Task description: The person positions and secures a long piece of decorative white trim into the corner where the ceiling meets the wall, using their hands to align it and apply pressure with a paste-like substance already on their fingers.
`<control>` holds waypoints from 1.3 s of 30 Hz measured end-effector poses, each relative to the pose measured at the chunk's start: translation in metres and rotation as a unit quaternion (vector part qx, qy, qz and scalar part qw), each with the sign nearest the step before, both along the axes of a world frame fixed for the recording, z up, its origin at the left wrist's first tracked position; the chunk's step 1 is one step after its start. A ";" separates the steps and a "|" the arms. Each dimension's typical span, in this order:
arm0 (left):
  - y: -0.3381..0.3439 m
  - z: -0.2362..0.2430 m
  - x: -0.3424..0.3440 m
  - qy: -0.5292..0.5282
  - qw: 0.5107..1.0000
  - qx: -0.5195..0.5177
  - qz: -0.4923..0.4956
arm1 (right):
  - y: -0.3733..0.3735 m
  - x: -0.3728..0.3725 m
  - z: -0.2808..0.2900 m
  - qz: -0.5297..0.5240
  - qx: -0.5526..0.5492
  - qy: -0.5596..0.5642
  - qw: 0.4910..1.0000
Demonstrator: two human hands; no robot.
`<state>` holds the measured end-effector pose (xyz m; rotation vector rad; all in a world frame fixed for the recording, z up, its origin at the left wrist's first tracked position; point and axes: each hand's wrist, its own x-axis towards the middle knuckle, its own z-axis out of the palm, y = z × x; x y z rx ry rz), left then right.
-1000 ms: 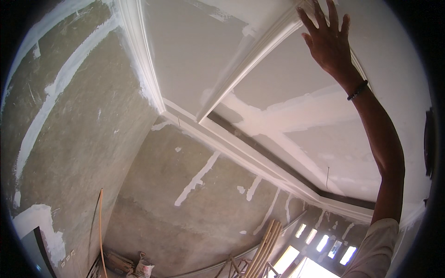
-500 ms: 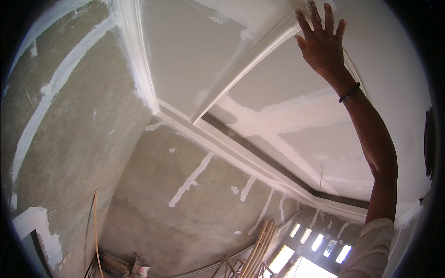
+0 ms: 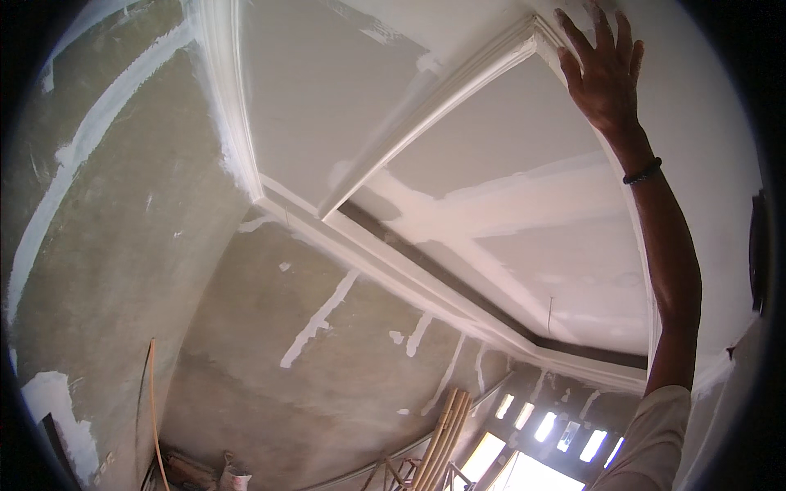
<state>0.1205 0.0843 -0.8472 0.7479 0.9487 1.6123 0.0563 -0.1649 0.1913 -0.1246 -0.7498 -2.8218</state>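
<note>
My right hand (image 3: 607, 78) is raised to the white ceiling, its back toward me and its fingers spread. The palm faces the surface beside the corner of a white cornice moulding (image 3: 434, 121); nothing shows in the grasp, though the palm side is hidden. Whether the fingertips press on the ceiling or the moulding's edge I cannot tell. White smears mark the fingers, and a dark beaded bracelet (image 3: 643, 171) circles the wrist. The moulding frames a recessed ceiling panel (image 3: 565, 245) with pale filler bands over its joints. My left hand is out of sight.
Bare grey plaster walls (image 3: 246, 344) carry white filler streaks. Below stand several bamboo poles (image 3: 442, 442) by a metal scaffold frame (image 3: 393, 475), left of bright window openings. A sack (image 3: 234, 475) lies at the wall's foot, and an orange pole or hose (image 3: 154, 409) rises at left.
My right hand has moved right, away from the moulding's corner, which it partly covered before. Its fingers stay spread. The whole view has shifted slightly, the room sliding left.
</note>
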 end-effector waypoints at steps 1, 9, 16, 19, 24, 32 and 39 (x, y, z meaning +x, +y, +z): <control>0.003 -0.007 0.005 0.113 0.991 0.065 0.032 | -0.005 0.002 0.004 -0.018 0.012 -0.009 1.000; 0.025 -0.037 0.035 -0.066 0.997 0.038 -0.020 | 0.000 -0.016 0.016 -0.099 0.045 -0.124 0.986; 0.027 -0.023 0.047 -0.079 0.995 0.065 0.001 | -0.006 -0.023 0.012 -0.126 0.048 -0.085 0.987; 0.016 0.003 0.040 -0.184 0.979 -0.058 -0.071 | -0.011 -0.021 0.012 -0.140 0.057 -0.096 0.984; 0.003 0.059 0.025 -0.216 0.970 -0.088 -0.071 | -0.022 -0.011 0.017 -0.129 0.040 -0.208 0.969; -0.008 0.104 0.014 -0.251 0.958 -0.102 -0.093 | -0.009 -0.022 0.023 -0.136 0.199 -0.116 0.964; -0.011 0.103 0.027 -0.264 0.945 -0.131 -0.145 | -0.011 -0.039 0.001 -0.189 0.190 -0.062 0.961</control>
